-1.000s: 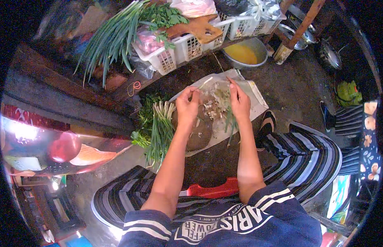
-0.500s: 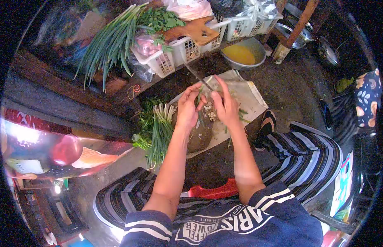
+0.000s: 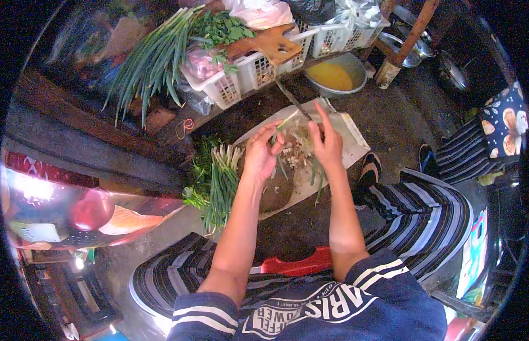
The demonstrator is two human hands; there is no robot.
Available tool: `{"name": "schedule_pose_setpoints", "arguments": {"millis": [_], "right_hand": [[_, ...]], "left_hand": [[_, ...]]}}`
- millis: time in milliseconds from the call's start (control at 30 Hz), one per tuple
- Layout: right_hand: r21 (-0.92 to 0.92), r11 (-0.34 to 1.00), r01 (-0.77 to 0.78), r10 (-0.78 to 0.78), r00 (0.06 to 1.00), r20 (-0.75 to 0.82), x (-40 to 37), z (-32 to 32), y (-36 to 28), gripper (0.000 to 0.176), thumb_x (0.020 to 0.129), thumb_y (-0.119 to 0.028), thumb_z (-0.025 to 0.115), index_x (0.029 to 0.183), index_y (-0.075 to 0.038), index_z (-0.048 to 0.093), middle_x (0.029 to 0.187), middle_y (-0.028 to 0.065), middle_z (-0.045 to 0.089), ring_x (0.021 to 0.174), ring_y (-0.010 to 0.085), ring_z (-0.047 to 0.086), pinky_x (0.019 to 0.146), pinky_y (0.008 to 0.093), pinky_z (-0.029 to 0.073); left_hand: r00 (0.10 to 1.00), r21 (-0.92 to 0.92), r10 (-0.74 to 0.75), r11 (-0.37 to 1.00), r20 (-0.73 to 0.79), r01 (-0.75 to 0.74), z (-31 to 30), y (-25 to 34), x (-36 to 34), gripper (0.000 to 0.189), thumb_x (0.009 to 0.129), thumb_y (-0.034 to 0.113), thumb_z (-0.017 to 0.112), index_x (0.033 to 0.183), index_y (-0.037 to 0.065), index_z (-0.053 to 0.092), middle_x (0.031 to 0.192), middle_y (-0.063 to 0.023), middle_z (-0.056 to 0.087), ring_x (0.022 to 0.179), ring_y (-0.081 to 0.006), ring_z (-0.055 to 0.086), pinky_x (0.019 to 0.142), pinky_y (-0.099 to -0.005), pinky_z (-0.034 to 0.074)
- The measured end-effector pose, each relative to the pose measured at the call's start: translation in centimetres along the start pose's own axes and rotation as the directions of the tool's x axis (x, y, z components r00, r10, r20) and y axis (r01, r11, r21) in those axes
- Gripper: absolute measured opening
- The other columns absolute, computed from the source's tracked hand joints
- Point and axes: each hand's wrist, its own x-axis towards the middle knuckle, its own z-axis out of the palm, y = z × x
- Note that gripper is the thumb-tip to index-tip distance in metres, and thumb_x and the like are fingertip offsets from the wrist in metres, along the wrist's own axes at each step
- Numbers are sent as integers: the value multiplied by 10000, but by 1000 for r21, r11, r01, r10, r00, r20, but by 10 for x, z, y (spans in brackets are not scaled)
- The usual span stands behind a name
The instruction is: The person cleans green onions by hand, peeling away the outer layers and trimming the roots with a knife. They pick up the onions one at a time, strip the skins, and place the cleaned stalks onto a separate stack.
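Note:
My left hand (image 3: 261, 152) is closed on a spring onion (image 3: 286, 121), whose pale end points up to the right. In my right hand (image 3: 328, 143) is a knife (image 3: 293, 99), its blade slanting up and left, with my index finger stretched out beyond the grip. The handle is mostly hidden by the hand. Below both hands, a pale sack (image 3: 351, 136) on the floor bears onion trimmings (image 3: 298, 154). A bunch of spring onions (image 3: 220, 184) lies left of my left forearm, roots upward, beside leafy greens (image 3: 197, 196).
White plastic baskets (image 3: 223, 91) line a low shelf ahead, with a wooden cutting board (image 3: 270, 44) and more spring onions (image 3: 153, 68) on top. A metal basin (image 3: 355, 74) holds yellowish liquid. At right, a person's striped trouser leg (image 3: 466, 150) and patterned cloth (image 3: 506, 122) show.
My right hand and the knife have moved right and slightly away from my left hand, showing more of the spring onion. At far right, the other person's leg and cloth have shifted nearer.

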Motion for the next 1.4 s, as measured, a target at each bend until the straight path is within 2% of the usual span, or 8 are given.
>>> {"name": "schedule_pose_setpoints", "arguments": {"millis": [300, 400, 567, 800, 867, 967, 1233, 1400], "right_hand": [[143, 973, 179, -187, 981, 44, -9, 15, -18, 592, 860, -313, 570, 1395, -166, 362, 600, 123, 531, 513, 271, 508, 527, 371, 408], [143, 980, 141, -153, 985, 77, -8, 14, -15, 606, 856, -291, 574, 1401, -155, 348, 606, 129, 532, 521, 273, 515, 531, 369, 412], [197, 962, 189, -201, 979, 43, -2, 9, -19, 605, 854, -277, 577, 1399, -150, 350, 611, 135, 544, 532, 295, 538, 540, 377, 418], [216, 951, 223, -249, 963, 101, -4, 13, -25, 606, 848, -296, 586, 1395, -165, 360, 679, 163, 587, 570, 328, 555, 561, 388, 436], [222, 949, 225, -250, 963, 96, -4, 10, -27, 604, 846, -299, 587, 1393, -171, 365, 690, 166, 591, 576, 333, 558, 563, 391, 439], [148, 979, 142, -171, 963, 209, -2, 5, -27, 595, 848, -314, 582, 1388, -177, 373, 720, 180, 599, 619, 364, 581, 571, 404, 446], [0, 999, 37, -37, 993, 111, 5, -6, -17, 532, 858, -347, 566, 1360, -265, 411, 767, 185, 626, 639, 373, 591, 584, 420, 458], [81, 985, 154, -161, 983, 90, 3, -8, -23, 507, 863, -337, 563, 1347, -259, 435, 835, 198, 643, 656, 363, 604, 596, 419, 465]], "left_hand": [[999, -32, -21, 999, -39, 20, 4, -1, 3, 253, 916, 95, 472, 1139, -3, 539, 701, -49, 539, 501, -78, 365, 459, -190, 288], [999, 89, -3, 996, 50, -2, 6, 1, 0, 228, 926, 109, 455, 1109, -3, 532, 676, -48, 527, 475, -74, 361, 451, -197, 286], [996, 468, 32, 884, -82, 11, 17, 1, -2, 153, 957, 158, 395, 1090, 83, 400, 727, -51, 547, 507, -97, 420, 425, -217, 283], [988, 429, 65, 903, -140, 1, 24, 1, -6, 201, 943, 168, 371, 1113, 64, 342, 730, -76, 536, 478, -100, 424, 396, -224, 302], [963, 659, 251, 742, -101, -124, 32, 3, -13, 212, 938, 163, 376, 1120, 54, 384, 754, -86, 563, 557, -135, 511, 451, -246, 376], [961, 823, 277, 548, -7, -152, 11, -3, -3, 189, 936, 168, 396, 1051, 36, 468, 734, -93, 578, 636, -146, 554, 510, -274, 414], [988, 791, 155, 604, 2, -96, 8, -1, 1, 146, 955, 159, 415, 921, 62, 519, 668, -3, 497, 545, -91, 461, 482, -247, 371], [983, 804, 177, 578, 47, -143, 15, 1, -2, 155, 943, 147, 422, 890, 49, 531, 628, -7, 493, 550, -97, 474, 498, -253, 379]]}}
